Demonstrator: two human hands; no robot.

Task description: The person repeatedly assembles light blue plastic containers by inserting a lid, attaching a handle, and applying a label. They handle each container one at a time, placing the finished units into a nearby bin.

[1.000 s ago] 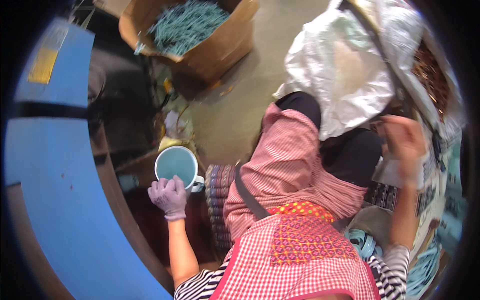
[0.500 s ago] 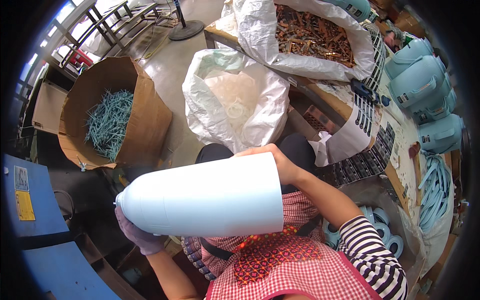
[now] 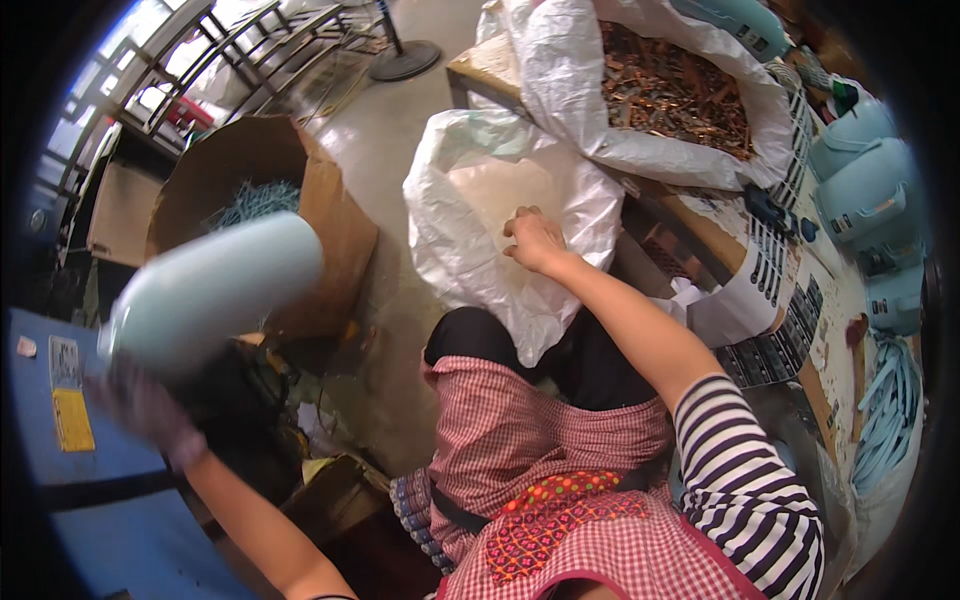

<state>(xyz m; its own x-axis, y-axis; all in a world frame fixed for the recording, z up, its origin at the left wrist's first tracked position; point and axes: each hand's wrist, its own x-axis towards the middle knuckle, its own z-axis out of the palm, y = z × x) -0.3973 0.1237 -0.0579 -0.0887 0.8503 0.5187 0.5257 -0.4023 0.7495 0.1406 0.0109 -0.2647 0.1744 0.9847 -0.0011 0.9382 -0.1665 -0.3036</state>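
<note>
My left hand [image 3: 150, 412], in a pale glove, grips the neck end of a large light blue bottle-shaped shell [image 3: 225, 285]. Both are smeared by motion, and the shell is tilted in front of the cardboard drum. My bare right hand [image 3: 536, 240] reaches over the mouth of a white woven sack [image 3: 435, 235], its fingers bent and apart. Pale translucent pieces [image 3: 490, 195] lie in the sack beside those fingers. I make out nothing held in this hand, though the fingertips are partly hidden.
A cardboard drum [image 3: 345, 215] holds thin blue sprues [image 3: 262, 203]. Blue machine panels [image 3: 130, 540] stand at left. The workbench on the right bears a sack of brown scraps [image 3: 675, 95], dark label strips [image 3: 770, 345] and light blue jugs [image 3: 865, 205]. Blue straps [image 3: 888, 415] hang at its side.
The blue shell has swung from across my lap to the far left in my left hand. My right hand has let go of it and moved forward over the white sack.
</note>
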